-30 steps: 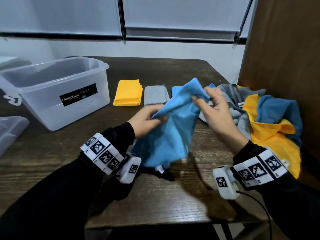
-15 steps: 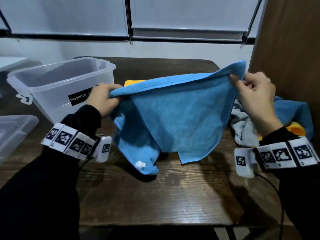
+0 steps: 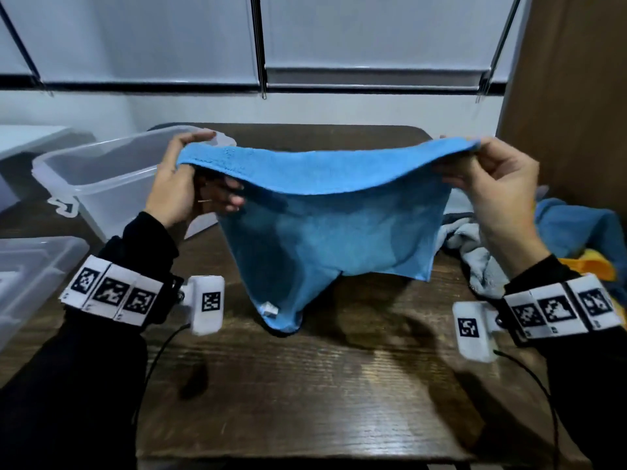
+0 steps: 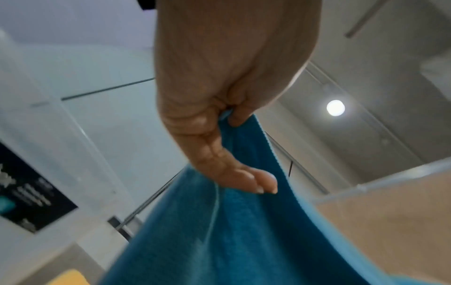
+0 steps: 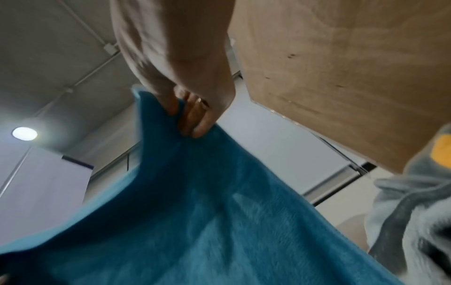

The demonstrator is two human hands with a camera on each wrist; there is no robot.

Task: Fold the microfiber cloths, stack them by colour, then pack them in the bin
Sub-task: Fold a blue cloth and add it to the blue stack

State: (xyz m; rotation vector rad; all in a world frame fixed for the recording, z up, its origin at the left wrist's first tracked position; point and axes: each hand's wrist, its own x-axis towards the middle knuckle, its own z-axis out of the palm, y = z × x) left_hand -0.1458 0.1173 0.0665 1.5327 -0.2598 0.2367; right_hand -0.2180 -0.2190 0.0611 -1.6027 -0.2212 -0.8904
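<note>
Both hands have moved wider apart since the earlier frame, and the blue cloth (image 3: 325, 212) is now spread out between them above the table (image 3: 339, 385).

Left hand (image 3: 183, 184) pinches the left top corner of the cloth with thumb and fingers; right hand (image 3: 492, 188) pinches the right top corner in the same way. Top edge sags a little in the middle, and the lower part hangs down, its lowest corner with a small white tag near the table top. Clear plastic bin (image 3: 101, 178) stands far left, behind the left hand. A pile of unfolded cloths (image 3: 559, 239), grey, blue and yellow, lies at the right, beside the right wrist.
</note>
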